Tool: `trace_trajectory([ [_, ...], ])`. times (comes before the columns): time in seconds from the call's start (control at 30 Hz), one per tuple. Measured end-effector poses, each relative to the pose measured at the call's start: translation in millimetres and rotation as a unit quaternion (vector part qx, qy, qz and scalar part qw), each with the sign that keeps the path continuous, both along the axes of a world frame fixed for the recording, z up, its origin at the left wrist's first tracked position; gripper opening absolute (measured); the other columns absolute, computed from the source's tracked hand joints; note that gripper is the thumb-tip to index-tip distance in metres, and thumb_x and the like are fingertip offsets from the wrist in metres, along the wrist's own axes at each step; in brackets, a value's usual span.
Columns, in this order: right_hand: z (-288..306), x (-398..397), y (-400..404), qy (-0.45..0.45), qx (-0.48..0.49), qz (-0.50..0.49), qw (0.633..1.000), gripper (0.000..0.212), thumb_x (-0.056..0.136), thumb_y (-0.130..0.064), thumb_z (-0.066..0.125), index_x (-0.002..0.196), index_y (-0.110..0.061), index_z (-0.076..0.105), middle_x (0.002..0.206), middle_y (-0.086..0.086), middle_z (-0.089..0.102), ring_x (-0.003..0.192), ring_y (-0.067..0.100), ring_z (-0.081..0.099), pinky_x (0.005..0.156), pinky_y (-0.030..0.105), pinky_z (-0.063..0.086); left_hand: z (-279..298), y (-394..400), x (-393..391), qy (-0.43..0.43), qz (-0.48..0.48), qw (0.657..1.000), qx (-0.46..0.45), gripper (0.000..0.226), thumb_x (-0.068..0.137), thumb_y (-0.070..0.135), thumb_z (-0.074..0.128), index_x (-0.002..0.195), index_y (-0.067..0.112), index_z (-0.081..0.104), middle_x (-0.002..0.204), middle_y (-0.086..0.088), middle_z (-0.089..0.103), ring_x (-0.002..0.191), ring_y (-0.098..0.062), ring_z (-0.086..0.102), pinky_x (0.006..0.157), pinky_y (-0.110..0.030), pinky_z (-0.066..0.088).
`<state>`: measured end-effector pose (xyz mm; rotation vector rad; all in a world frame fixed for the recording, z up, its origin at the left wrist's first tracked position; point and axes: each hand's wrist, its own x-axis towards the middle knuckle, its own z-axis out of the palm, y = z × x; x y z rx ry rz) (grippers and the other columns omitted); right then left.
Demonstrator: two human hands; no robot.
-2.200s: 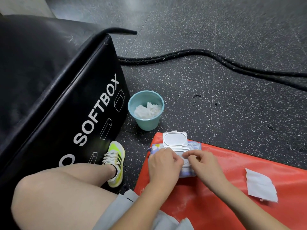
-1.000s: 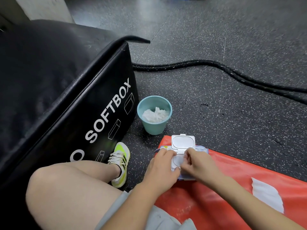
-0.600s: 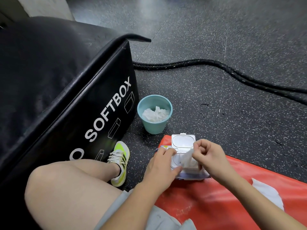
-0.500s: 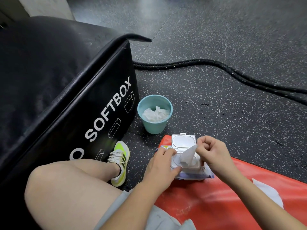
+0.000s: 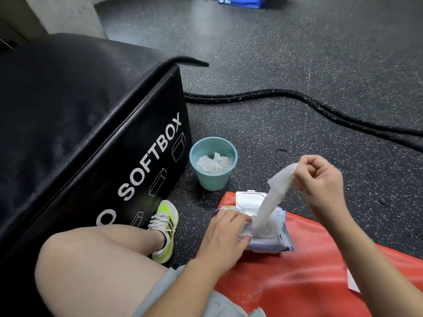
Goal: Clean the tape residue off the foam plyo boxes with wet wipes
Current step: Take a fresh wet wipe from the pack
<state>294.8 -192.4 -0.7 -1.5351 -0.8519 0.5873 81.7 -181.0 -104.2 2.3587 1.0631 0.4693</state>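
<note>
The wet wipe now stands stretched well up out of the wipes pack; half a second ago only a short tuft showed at the opening, so the pull is nearly through, though its lower end is still in the dispenser. That likely means a fresh wipe is about ready for scrubbing residue. The right hand pinches the wipe's top end with curled fingers, raised up and to the right of the pack. The left hand presses the pack down beside the opening, fingers fairly straight, its flip lid open behind. The pack lies on the red mat. The black SOFTBOX plyo box sits well left of both hands, past a teal cup of used wipes and the person's knee.
</note>
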Motion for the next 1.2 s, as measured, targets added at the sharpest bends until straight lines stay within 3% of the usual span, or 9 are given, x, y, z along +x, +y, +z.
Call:
trace_trajectory([
  [0.1,9,4,4,0.001,0.040,-0.002,0.999,0.024,0.096,0.003,0.056,0.081,-0.015,0.057,0.052,-0.001,0.050,0.047,0.009,0.043,0.048,0.020,0.040,-4,-2,1,0.010,-0.010,1.000,0.005,0.032,0.082,0.033,0.063,0.114,0.033,0.062,0.108,0.015,0.058,0.106,-0.015,0.051,0.089,-0.038,0.049],
  [0.4,0,-5,28,0.008,0.054,-0.007,0.998,0.013,0.095,0.007,0.055,0.089,-0.005,0.055,0.050,-0.007,0.057,0.046,0.004,0.049,0.052,0.016,0.044,-1,-13,11,0.144,-0.067,0.975,0.154,0.031,0.087,0.043,0.049,0.117,0.035,0.055,0.105,0.001,0.054,0.091,-0.024,0.051,0.068,-0.038,0.045],
  [0.57,-8,-8,33,0.001,0.035,-0.009,0.999,0.015,0.094,0.004,0.056,0.086,-0.008,0.056,0.050,-0.007,0.054,0.046,0.005,0.050,0.053,0.018,0.046,-12,-20,14,0.208,-0.084,0.952,0.211,0.052,0.087,0.049,0.054,0.135,0.030,0.049,0.120,-0.008,0.055,0.097,-0.027,0.050,0.070,-0.042,0.045],
  [0.73,-12,-11,35,-0.007,0.025,-0.006,1.000,0.014,0.095,0.002,0.057,0.086,-0.008,0.057,0.056,0.002,0.054,0.048,0.006,0.050,0.055,0.022,0.048,-5,-20,14,0.192,-0.083,0.957,0.198,0.050,0.087,0.052,0.050,0.133,0.032,0.050,0.117,-0.007,0.055,0.098,-0.027,0.052,0.072,-0.043,0.045],
  [0.87,-11,-8,39,-0.004,0.029,-0.016,0.999,0.015,0.094,0.003,0.057,0.085,-0.008,0.057,0.055,0.000,0.054,0.048,0.007,0.050,0.054,0.021,0.046,4,-7,24,0.044,0.039,0.994,0.089,0.044,0.090,0.050,0.050,0.129,0.032,0.057,0.119,-0.002,0.054,0.113,-0.024,0.052,0.090,-0.045,0.044],
  [0.97,-8,-6,40,-0.011,0.030,-0.024,0.999,0.014,0.093,0.002,0.057,0.085,-0.009,0.057,0.058,0.005,0.055,0.049,0.008,0.051,0.055,0.022,0.047,7,12,35,0.063,0.110,0.992,-0.022,0.083,0.084,0.057,0.051,0.156,0.028,0.022,0.152,-0.008,0.033,0.142,-0.027,0.026,0.112,-0.049,0.027],
  [1.03,-6,-2,40,-0.012,0.032,-0.033,0.999,0.013,0.094,0.001,0.057,0.086,-0.009,0.057,0.060,0.010,0.055,0.050,0.009,0.051,0.056,0.025,0.047,7,19,40,0.061,0.119,0.983,-0.122,0.100,0.080,0.059,0.055,0.158,0.026,0.003,0.158,-0.004,0.026,0.148,-0.021,0.016,0.118,-0.048,0.013],
  [1.1,-1,4,39,-0.020,0.038,-0.041,0.998,0.013,0.094,-0.001,0.058,0.085,-0.011,0.058,0.060,0.009,0.057,0.051,0.011,0.052,0.057,0.030,0.047,6,21,40,0.005,0.154,0.970,-0.187,0.101,0.075,0.059,0.056,0.158,0.026,0.009,0.148,0.001,0.044,0.141,-0.017,0.032,0.118,-0.045,0.015],
  [1.2,4,8,40,-0.026,0.052,-0.045,0.997,0.014,0.091,-0.003,0.058,0.084,-0.015,0.057,0.056,-0.003,0.060,0.052,0.013,0.053,0.056,0.031,0.046,4,24,33,-0.168,0.226,0.929,-0.241,0.070,0.075,0.064,0.054,0.140,0.037,0.048,0.105,0.013,0.069,0.106,-0.008,0.061,0.108,-0.043,0.039],
])
